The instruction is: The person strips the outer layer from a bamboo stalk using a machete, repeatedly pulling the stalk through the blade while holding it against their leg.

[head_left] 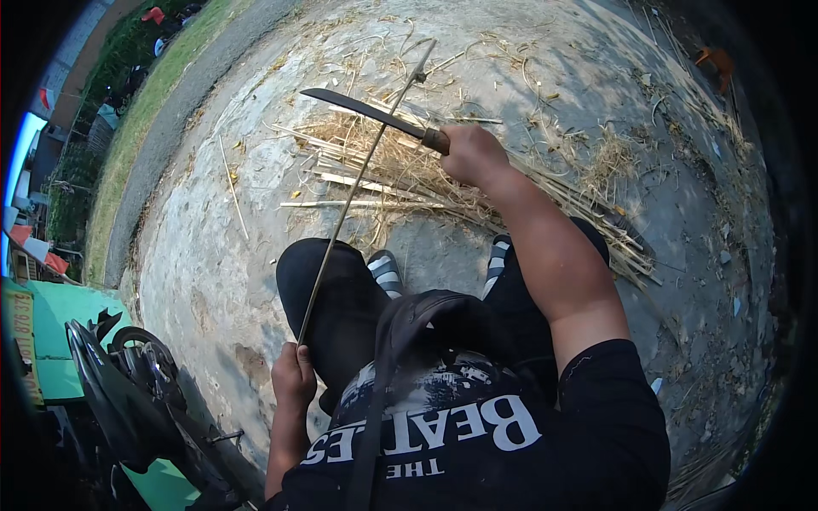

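Observation:
My right hand (474,156) is closed round the wooden handle of a machete (365,108), its dark blade pointing left. A long thin bamboo strip (351,198) slants from my left hand (293,375) up past the blade, with a knot near its far end. The blade crosses the strip; whether they touch I cannot tell. Fingers and thumb of my left hand are wrapped round the strip's near end, beside my left knee. Beyond my feet lies a heap of split bamboo strips (400,175) with curly shavings.
Shavings (609,162) are scattered over the grey concrete ground (204,255). A dark motorbike (128,383) stands at the lower left by a green panel (64,332). A grass strip (162,94) runs along the far left. My sandalled feet (386,272) rest before the heap.

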Action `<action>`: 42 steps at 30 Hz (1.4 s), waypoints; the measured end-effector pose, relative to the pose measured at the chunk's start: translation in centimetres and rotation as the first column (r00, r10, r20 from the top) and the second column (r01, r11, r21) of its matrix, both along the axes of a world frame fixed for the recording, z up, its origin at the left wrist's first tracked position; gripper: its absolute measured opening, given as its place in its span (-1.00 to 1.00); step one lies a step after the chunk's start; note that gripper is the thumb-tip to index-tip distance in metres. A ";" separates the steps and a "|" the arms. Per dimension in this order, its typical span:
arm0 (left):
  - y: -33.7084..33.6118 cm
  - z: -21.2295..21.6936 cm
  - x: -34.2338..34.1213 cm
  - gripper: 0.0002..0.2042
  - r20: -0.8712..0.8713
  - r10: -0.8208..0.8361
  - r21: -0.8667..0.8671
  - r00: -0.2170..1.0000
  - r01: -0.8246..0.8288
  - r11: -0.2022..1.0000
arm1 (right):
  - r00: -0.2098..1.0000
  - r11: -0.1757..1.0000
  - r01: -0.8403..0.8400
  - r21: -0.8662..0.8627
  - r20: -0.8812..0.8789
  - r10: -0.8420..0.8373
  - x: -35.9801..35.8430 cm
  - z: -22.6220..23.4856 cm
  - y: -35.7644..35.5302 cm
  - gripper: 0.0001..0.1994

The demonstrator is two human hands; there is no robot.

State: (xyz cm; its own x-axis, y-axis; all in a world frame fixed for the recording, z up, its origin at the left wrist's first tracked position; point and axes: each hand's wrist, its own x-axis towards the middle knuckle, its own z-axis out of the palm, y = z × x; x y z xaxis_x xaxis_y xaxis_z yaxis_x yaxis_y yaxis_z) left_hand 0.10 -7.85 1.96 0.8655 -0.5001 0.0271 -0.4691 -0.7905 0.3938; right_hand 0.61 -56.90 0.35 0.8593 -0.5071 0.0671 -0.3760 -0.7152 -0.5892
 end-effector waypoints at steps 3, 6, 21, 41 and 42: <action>0.3 -0.4 0.2 -0.66 -0.038 0.001 0.020 0.999 0.000 1.000 | 0.987 0.986 -0.162 -0.029 -0.005 0.162 -0.2 0.5 3.3 -0.79; 0.0 0.0 0.2 -0.64 -0.030 0.000 0.039 1.000 0.001 0.999 | 0.931 0.927 -0.364 -0.093 -0.041 0.362 0.2 0.8 5.7 -0.78; -0.5 0.2 0.1 -0.65 0.038 0.014 0.110 0.999 -0.019 0.994 | 0.910 0.907 -0.410 -0.095 -0.112 0.399 0.5 0.3 6.9 -0.84; -1.1 0.0 0.6 -0.64 0.076 -0.010 0.101 0.997 0.002 0.995 | 0.997 0.979 0.031 0.201 -0.080 -0.015 1.0 -2.4 -0.7 -0.76; -1.4 -0.1 1.0 -0.64 0.085 -0.009 0.092 0.996 0.001 0.996 | 0.995 0.987 0.078 0.140 -0.069 -0.069 1.0 -3.0 -1.7 -0.76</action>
